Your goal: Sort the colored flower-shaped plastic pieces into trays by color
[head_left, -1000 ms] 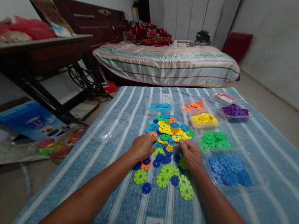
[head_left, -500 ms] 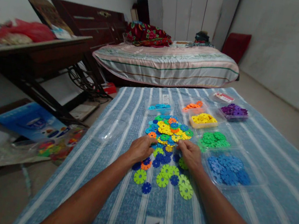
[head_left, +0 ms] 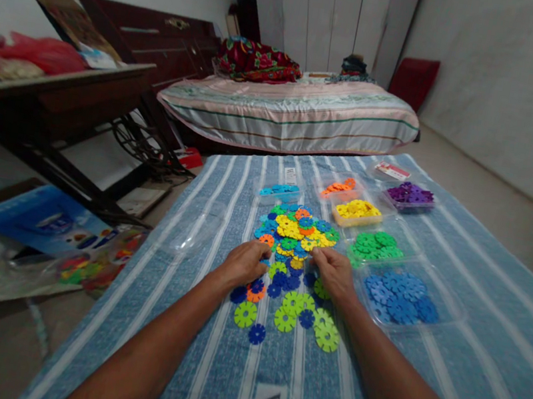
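Note:
A loose pile of notched plastic discs (head_left: 292, 227) in yellow, blue, green and orange lies in front of me on the striped cloth. My left hand (head_left: 245, 263) is at the pile's left edge, its fingers curled closed; a bit of blue shows at the fingertips, but what they hold is unclear. At the right edge, my right hand (head_left: 333, 272) has thumb and forefinger pinched together beside a yellow disc (head_left: 309, 243); anything between them is hidden. Nearer to me, lime-green discs (head_left: 285, 318) and dark blue discs (head_left: 257, 333) are spread out.
On the right stand clear tubs of blue discs (head_left: 400, 296), green discs (head_left: 375, 247), yellow discs (head_left: 356, 210) and purple discs (head_left: 410, 194). Behind are orange discs (head_left: 339, 187) and light blue discs (head_left: 279, 190). An empty-looking clear container (head_left: 190, 231) lies left. A bed (head_left: 290, 112) stands beyond.
The view has shifted slightly, so everything appears a little farther left. Both hands keep nearly the same place at the pile, and the discs look unmoved.

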A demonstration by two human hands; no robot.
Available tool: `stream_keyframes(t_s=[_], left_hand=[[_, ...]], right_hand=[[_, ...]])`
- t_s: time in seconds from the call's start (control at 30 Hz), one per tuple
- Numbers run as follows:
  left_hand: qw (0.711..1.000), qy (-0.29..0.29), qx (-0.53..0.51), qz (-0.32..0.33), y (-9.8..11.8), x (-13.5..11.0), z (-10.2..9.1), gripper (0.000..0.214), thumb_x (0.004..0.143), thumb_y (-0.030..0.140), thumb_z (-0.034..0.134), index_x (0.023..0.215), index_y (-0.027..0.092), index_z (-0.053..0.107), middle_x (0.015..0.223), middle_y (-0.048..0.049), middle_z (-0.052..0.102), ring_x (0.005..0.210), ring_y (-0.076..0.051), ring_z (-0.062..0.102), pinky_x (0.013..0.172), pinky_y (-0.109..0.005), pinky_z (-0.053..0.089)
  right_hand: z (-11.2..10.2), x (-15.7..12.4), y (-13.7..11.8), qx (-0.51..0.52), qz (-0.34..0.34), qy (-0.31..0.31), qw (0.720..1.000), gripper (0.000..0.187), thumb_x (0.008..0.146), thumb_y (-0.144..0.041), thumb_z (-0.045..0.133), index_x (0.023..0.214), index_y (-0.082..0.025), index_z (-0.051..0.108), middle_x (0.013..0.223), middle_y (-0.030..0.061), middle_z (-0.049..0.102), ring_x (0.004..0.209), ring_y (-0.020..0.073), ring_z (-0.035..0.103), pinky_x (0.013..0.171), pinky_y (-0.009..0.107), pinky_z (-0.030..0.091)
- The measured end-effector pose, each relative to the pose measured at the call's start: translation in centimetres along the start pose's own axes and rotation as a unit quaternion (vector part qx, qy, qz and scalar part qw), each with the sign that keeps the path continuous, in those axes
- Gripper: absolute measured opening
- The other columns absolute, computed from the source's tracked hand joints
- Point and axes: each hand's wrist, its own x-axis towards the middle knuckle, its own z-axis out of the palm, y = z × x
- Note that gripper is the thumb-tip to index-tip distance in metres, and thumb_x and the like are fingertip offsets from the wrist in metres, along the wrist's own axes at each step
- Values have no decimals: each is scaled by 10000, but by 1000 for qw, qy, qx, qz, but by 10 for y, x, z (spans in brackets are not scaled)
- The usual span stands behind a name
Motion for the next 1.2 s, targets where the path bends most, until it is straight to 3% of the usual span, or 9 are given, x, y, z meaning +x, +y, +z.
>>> stream_keyframes(t_s=[0.13, 0.33, 0.53, 0.67, 0.8, 0.87, 0.93, 1.1, 1.2], left_hand=[[1000, -2, 11, -20, 0, 0, -1, 149, 680, 168, 628, 820, 210, 661, 812, -37, 673, 790, -213, 640, 673, -293, 419], [998, 1, -24, -50, 1, -3, -5, 90, 657, 205, 680, 609, 190, 606, 614, 4, 600, 631, -168, 575, 588, -274, 350], [968, -7, -242, -65, -11, 8, -3, 180, 585, 177, 698, 491, 160, 546, 465, 39, 477, 474, -95, 440, 483, -227, 303], [897, 57, -415, -139, -8, 32, -27, 163, 581, 215, 738, 566, 140, 594, 447, 36, 504, 431, -77, 431, 427, -191, 308], [723, 208, -631, -191, 4, 63, -68, 129, 671, 184, 688, 699, 140, 570, 571, 6, 606, 507, -90, 565, 499, -187, 448], [683, 227, -662, -207, 10, 72, -78, 118, 727, 201, 651, 722, 137, 552, 621, -22, 639, 538, -100, 599, 536, -204, 485], [723, 220, -617, -219, 16, 71, -75, 111, 746, 208, 641, 735, 137, 555, 622, -25, 645, 514, -98, 587, 516, -199, 468], [944, 35, -293, -151, 26, 48, -32, 131, 733, 184, 632, 613, 152, 590, 510, 9, 587, 468, -111, 538, 509, -213, 415], [994, -19, -64, -85, 29, 35, -14, 111, 703, 174, 641, 592, 164, 639, 593, -21, 644, 623, -164, 622, 588, -237, 425]], right_hand=[[0, 0, 1, -4, 2, -3, 1000, 456, 856, -552, 497, 600, -191, 608, 570, 0, 528, 571, 144, 461, 546, 261, 332], [0, 1, 3, -5, 5, -7, 1000, 468, 855, -564, 492, 598, -192, 612, 584, 3, 561, 572, 142, 470, 546, 257, 337], [2, 1, 4, -7, -2, -4, 1000, 477, 860, -567, 483, 598, -190, 612, 569, -3, 540, 553, 135, 450, 534, 256, 323], [2, 0, 2, -5, -7, -2, 1000, 471, 858, -559, 491, 589, -191, 608, 569, -5, 542, 550, 132, 454, 533, 254, 329], [1, 0, 1, -1, -6, -3, 1000, 456, 859, -548, 501, 618, -186, 639, 584, 0, 562, 561, 134, 473, 540, 251, 346], [1, 0, 2, 3, -2, -2, 1000, 453, 856, -552, 504, 644, -182, 658, 595, 5, 576, 562, 136, 478, 540, 252, 353], [1, 0, 2, 4, 2, -1, 1000, 456, 854, -558, 504, 647, -181, 656, 595, 6, 574, 561, 136, 473, 542, 253, 351], [2, 0, 2, 4, 6, 2, 1000, 472, 852, -572, 499, 593, -189, 598, 564, -12, 516, 553, 131, 449, 537, 251, 324], [2, 0, 2, 3, 5, 2, 1000, 477, 849, -575, 501, 573, -191, 570, 549, -19, 476, 553, 131, 435, 535, 253, 310]])
